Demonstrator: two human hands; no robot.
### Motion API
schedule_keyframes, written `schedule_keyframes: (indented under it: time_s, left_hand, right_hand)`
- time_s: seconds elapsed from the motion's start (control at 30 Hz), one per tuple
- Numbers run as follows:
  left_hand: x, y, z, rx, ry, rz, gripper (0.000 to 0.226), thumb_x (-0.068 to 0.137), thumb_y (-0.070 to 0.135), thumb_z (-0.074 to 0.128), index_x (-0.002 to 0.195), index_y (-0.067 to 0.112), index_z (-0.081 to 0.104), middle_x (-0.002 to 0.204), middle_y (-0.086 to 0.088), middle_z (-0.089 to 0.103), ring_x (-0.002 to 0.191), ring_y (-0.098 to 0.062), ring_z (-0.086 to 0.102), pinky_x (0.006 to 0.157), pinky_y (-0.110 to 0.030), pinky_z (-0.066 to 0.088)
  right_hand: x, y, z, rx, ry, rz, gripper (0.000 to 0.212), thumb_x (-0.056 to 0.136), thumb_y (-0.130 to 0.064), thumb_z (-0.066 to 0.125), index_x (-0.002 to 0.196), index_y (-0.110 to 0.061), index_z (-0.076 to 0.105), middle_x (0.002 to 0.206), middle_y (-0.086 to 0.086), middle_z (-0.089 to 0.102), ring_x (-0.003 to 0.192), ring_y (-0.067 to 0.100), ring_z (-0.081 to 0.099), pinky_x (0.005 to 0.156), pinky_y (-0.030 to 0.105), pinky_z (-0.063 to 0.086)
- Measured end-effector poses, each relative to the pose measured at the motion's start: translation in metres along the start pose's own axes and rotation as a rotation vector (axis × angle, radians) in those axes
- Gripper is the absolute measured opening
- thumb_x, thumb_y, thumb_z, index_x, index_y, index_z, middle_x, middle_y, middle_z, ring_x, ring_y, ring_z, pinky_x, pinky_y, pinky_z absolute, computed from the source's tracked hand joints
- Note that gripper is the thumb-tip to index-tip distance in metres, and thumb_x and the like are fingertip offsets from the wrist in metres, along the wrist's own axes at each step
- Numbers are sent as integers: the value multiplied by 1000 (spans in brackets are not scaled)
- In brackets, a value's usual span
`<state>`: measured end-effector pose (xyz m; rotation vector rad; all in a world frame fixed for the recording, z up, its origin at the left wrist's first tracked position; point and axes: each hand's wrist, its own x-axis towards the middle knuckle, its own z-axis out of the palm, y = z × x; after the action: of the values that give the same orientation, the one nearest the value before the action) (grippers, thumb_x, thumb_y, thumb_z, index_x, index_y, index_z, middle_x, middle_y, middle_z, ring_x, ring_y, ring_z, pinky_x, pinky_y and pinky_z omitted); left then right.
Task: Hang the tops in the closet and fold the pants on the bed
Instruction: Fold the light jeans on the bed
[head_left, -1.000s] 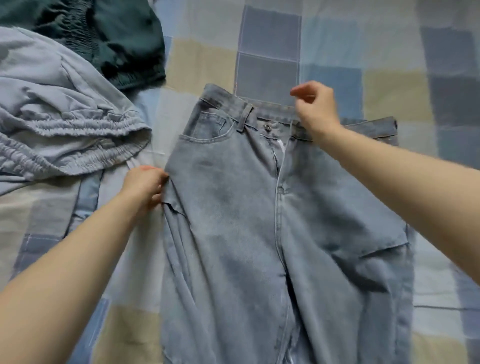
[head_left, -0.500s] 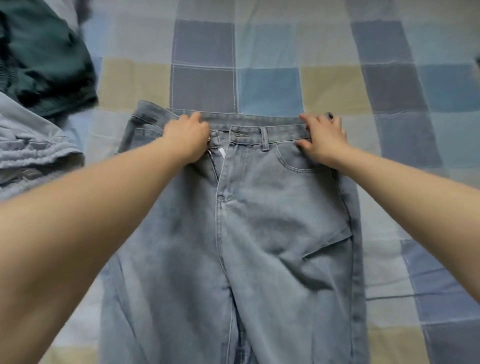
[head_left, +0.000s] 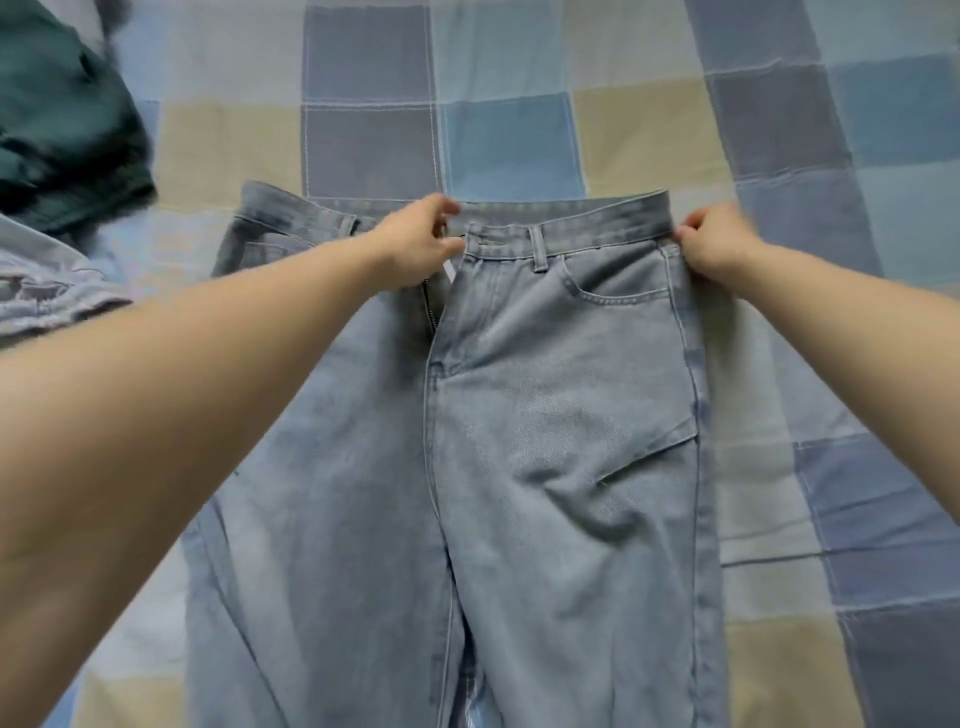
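Light blue jeans (head_left: 545, 441) lie front side up on the checked bed cover (head_left: 519, 104), waistband at the far end, legs running toward me out of the bottom of the frame. The fly is unzipped. My left hand (head_left: 415, 244) pinches the waistband at the middle, by the button. My right hand (head_left: 714, 244) pinches the waistband's right end at the side seam. A crease crosses the right thigh.
A dark green garment (head_left: 62, 130) lies bunched at the far left. Below it sits a pale blue-grey garment (head_left: 47, 291) with a gathered elastic edge. Patchwork cover shows beyond the waistband and to the right of the jeans.
My left hand left the jeans' left side and came to the waistband's middle. My right hand slid from the fly to the waistband's right end. The view shifted right.
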<state>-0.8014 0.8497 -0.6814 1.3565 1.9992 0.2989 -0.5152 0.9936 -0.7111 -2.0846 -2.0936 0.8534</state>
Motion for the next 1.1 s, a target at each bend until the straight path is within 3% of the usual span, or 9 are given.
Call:
schedule_keyframes:
  time_s: [0.17, 0.27, 0.4, 0.57, 0.67, 0.8, 0.87, 1.0, 1.1]
  left_hand:
    - [-101, -47, 44, 21, 268, 90, 64, 88, 9, 59, 148, 13, 36, 155, -8, 35, 148, -28, 19, 120, -40, 18]
    - [-188, -76, 78, 43, 272, -83, 73, 76, -5, 59, 145, 9, 41, 156, -10, 31, 149, -31, 16, 120, -48, 15]
    - [-289, -83, 108, 154, 286, -193, 78, 64, -12, 60, 140, 6, 48, 155, -15, 33, 146, -37, 21, 117, -55, 19]
    - [-387, -57, 138, 165, 329, -566, 87, 59, 2, 71, 141, 14, 45, 153, -8, 36, 139, -36, 31, 108, -54, 28]
    - [-431, -44, 158, 127, 340, -698, 87, 57, 8, 77, 139, 16, 47, 132, -13, 47, 115, -39, 47, 91, -51, 42]
    - [-469, -42, 176, -191, 285, -813, 77, 76, -1, 57, 144, 24, 31, 110, -17, 60, 93, -39, 61, 75, -42, 48]
    - [-479, -45, 176, -317, 337, -825, 64, 75, -5, 54, 130, 24, 39, 95, -18, 64, 85, -39, 61, 73, -41, 49]
    - [-502, -77, 160, -448, 347, -740, 44, 70, -6, 61, 99, 22, 44, 85, 1, 55, 77, -28, 53, 62, -29, 34]
    - [-535, -131, 137, -384, 417, -734, 47, 71, -8, 64, 103, 22, 47, 85, -1, 54, 78, -28, 54, 64, -30, 39]
  right_hand:
    - [-74, -6, 18, -67, 308, -208, 32, 87, -5, 43, 118, -5, 50, 120, 21, 52, 114, 38, 45, 95, 40, 33]
    - [-168, 5, 34, 48, 180, -521, 31, 78, 6, 48, 107, -2, 57, 97, 16, 52, 92, 33, 50, 85, 37, 37]
    - [-302, 11, 46, 257, -92, -533, 25, 79, 12, 53, 95, -5, 62, 87, 1, 50, 74, 13, 48, 70, 19, 35]
    - [-446, 24, 89, 377, -536, -26, 11, 91, -7, 56, 97, -15, 61, 83, 4, 67, 75, 14, 67, 78, 30, 54]
    - [-507, 34, 118, 215, -739, 138, 22, 93, -27, 58, 111, -15, 58, 97, 1, 70, 90, 14, 64, 83, 20, 44]
    - [-542, 33, 137, 320, -762, 222, 14, 93, -24, 60, 84, -15, 53, 73, 3, 61, 74, 20, 54, 68, 30, 39]
    - [-545, 37, 142, 283, -732, 210, 34, 93, -20, 59, 65, -20, 40, 61, -4, 45, 68, 17, 43, 60, 27, 29]
    - [-538, 59, 139, 335, -662, 288, 20, 95, -15, 53, 76, -9, 50, 74, 6, 53, 73, 17, 46, 64, 27, 32]
    - [-540, 73, 135, 424, -640, 373, 27, 95, -17, 52, 71, -14, 41, 71, 10, 43, 73, 19, 42, 71, 33, 39]
